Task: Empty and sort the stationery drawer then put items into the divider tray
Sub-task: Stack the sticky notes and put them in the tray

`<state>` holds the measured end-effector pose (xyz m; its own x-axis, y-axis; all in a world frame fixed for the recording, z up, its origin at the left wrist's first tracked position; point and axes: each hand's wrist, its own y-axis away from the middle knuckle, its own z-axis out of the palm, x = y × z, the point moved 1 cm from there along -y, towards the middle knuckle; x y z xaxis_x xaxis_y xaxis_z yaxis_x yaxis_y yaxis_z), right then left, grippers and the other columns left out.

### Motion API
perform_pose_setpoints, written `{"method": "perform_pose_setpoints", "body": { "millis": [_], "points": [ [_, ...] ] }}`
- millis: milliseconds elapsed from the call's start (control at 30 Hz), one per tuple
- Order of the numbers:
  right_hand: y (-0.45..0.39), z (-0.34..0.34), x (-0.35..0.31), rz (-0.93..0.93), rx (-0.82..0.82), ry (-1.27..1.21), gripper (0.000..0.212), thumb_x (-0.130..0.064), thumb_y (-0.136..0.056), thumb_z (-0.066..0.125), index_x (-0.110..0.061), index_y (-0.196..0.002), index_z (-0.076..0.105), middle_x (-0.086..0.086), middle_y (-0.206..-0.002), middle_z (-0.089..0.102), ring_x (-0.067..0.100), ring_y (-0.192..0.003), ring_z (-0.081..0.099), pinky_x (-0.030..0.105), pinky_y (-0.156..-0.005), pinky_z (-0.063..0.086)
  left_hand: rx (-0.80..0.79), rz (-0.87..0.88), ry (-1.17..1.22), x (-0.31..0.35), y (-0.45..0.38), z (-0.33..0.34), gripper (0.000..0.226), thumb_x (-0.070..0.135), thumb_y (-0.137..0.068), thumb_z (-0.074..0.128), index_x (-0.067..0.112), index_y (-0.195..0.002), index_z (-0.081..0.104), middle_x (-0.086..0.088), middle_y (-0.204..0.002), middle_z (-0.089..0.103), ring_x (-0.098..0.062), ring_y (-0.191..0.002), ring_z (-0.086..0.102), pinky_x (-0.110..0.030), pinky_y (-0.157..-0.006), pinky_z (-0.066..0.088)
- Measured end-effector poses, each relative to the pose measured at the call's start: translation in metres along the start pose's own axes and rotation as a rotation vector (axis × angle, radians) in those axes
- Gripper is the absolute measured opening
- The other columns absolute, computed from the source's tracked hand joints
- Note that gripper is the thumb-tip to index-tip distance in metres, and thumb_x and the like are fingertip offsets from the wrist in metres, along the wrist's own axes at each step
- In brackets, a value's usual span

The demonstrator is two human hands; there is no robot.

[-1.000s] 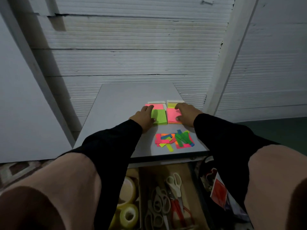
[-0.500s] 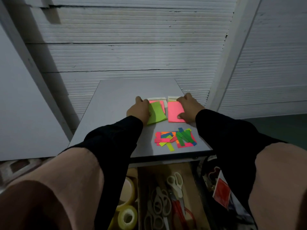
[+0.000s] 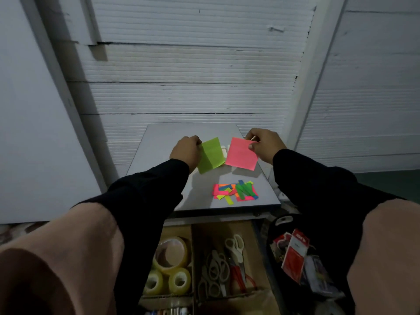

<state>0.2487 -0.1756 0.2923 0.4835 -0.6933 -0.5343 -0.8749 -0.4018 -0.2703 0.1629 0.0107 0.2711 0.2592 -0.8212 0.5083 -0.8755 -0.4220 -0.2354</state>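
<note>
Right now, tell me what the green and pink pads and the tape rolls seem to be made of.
Green pad: thin matt paper, probably sticky notes; it bends and shows a crease where the left hand grips it. Pink pad: likewise matt neon paper, pinched by the right hand. Tape rolls: glossy, yellowish clear plastic film, apparently on a card core.

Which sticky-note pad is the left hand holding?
The green pad, gripped by the left hand; the pink pad is in the right hand.

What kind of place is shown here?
Probably a makeshift home work corner: a small grey board tabletop against white ribbed foam wall panels, and an open cardboard divider tray with scissors and tape rolls.
</note>
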Motion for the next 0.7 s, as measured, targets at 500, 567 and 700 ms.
{"method": "perform_pose_setpoints", "body": {
  "millis": [500,567,700],
  "points": [
    [0.128,-0.014,-0.011,-0.029,-0.307,0.175,0.025,-0.003,-0.088,0.058,-0.007,-0.112,0.062,0.014,-0.116,0.061,0.023,-0.099,0.056,0.021,-0.078,0.037,-0.369,0.007,0.002,0.006,0.150,-0.025,0.027,0.007,-0.096,0.045,0.004,-0.119,0.059,-0.019,-0.122,0.058,-0.037,-0.101,0.063,-0.039,-0.078,0.054],
    [0.146,-0.008,-0.009,-0.012,-0.356,0.188,0.026,-0.002,-0.089,0.056,-0.007,-0.114,0.061,0.014,-0.118,0.060,0.025,-0.107,0.056,0.021,-0.080,0.037,-0.429,-0.007,-0.006,0.005,0.169,-0.019,0.028,0.006,-0.095,0.045,0.004,-0.120,0.058,-0.019,-0.123,0.058,-0.037,-0.101,0.064,-0.040,-0.077,0.054],
    [0.178,0.008,0.000,0.021,-0.445,0.204,0.025,-0.004,-0.090,0.056,-0.010,-0.113,0.061,0.010,-0.119,0.061,0.023,-0.111,0.056,0.022,-0.081,0.038,-0.534,-0.029,-0.045,0.001,0.201,-0.004,0.030,0.004,-0.095,0.042,0.006,-0.121,0.059,-0.017,-0.121,0.061,-0.035,-0.097,0.067,-0.037,-0.076,0.054]
  ]
}}
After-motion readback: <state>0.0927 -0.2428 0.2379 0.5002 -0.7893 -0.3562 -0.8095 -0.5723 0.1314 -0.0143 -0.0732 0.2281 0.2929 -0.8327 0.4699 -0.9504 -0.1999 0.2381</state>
